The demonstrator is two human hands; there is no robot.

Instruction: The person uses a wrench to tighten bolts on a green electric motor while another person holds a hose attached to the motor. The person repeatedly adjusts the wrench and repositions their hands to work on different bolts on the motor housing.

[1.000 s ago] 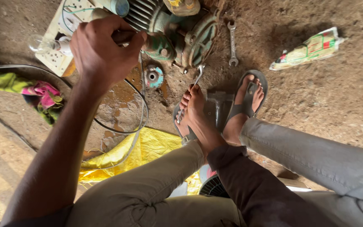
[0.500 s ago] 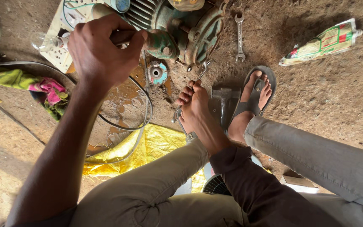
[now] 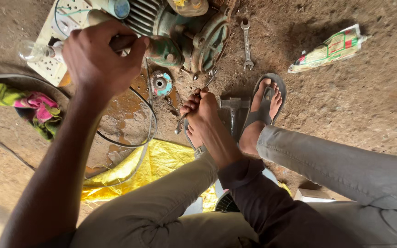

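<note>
Your right hand [image 3: 203, 110] is clenched around a slim metal wrench [image 3: 197, 98]. Its long axis runs on a slant from lower left to upper right, with the working end pointing up at the bolts on the rim of the green motor housing [image 3: 194, 34] and the tail sticking out below your fingers. The wrench sits just in front of your sandalled foot, low over the ground.

Your left hand [image 3: 99, 57] is closed in a fist around a handle [image 3: 125, 42] that lies roughly level and points right, into the side of the same motor housing.

Just below the housing, a small round teal part [image 3: 161, 83] lies on the floor between your two hands. A second, open-ended spanner [image 3: 246, 43] rests on the dirt to the right of the motor, its length running nearly straight up and down in the view. Further right lies a crumpled green and white packet [image 3: 329, 49].

Behind your left hand there is a pale switchboard [image 3: 53, 46] with a clear bulb [image 3: 31, 50]. A black cable [image 3: 134, 133] loops over a stained patch, a yellow sheet [image 3: 157, 163] lies under your knee, and bright rags [image 3: 33, 108] sit at the left. You are squatting on a bare earth floor [image 3: 345, 101], rough and brown.
</note>
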